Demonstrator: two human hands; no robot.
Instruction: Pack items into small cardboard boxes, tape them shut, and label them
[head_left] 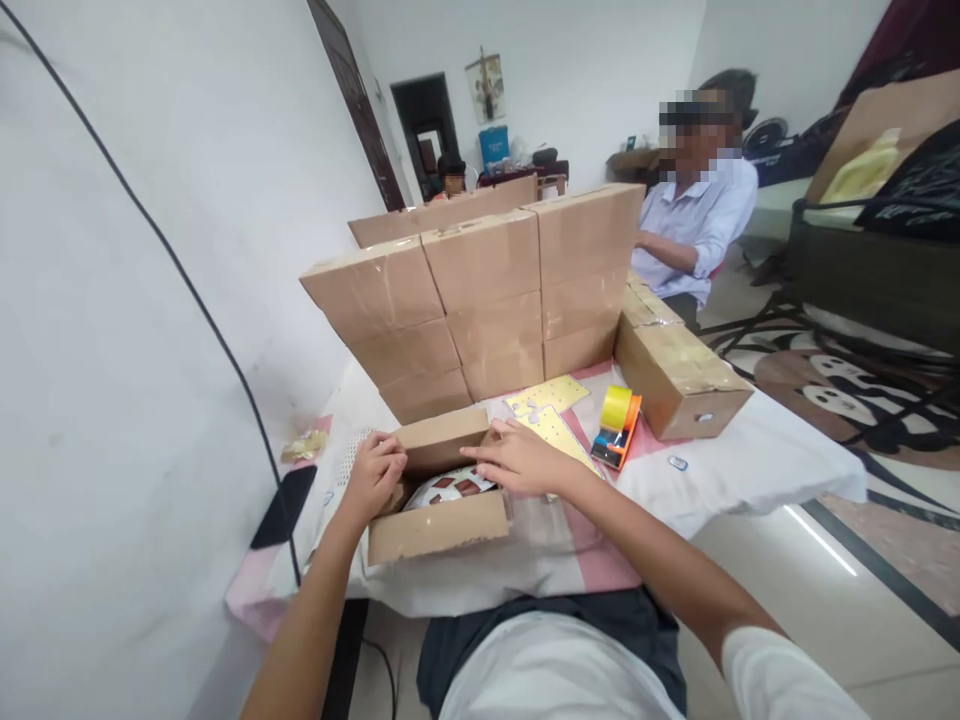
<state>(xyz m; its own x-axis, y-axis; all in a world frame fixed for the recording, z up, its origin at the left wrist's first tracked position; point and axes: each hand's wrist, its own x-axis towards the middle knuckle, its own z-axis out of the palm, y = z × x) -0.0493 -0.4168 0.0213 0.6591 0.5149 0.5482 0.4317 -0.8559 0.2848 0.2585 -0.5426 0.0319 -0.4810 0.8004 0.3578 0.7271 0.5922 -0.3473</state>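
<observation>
Hands (450, 468) on open carton (439, 525); patterned white item (450, 487) inside.

My two hands: left hand (373, 472), right hand (519, 458); one open box (439, 528); one tape dispenser (616, 428); two yellow sheets (546, 395); two other people (694, 215)

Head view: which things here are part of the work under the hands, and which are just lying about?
In hand:
- open carton, flaps up
- white item with red squares inside it
- left hand on the carton's left flap
- right hand flat at its right edge

Lying about:
- tape dispenser
- yellow sheets
- stacked sealed cartons
- seated person's sleeve
</observation>
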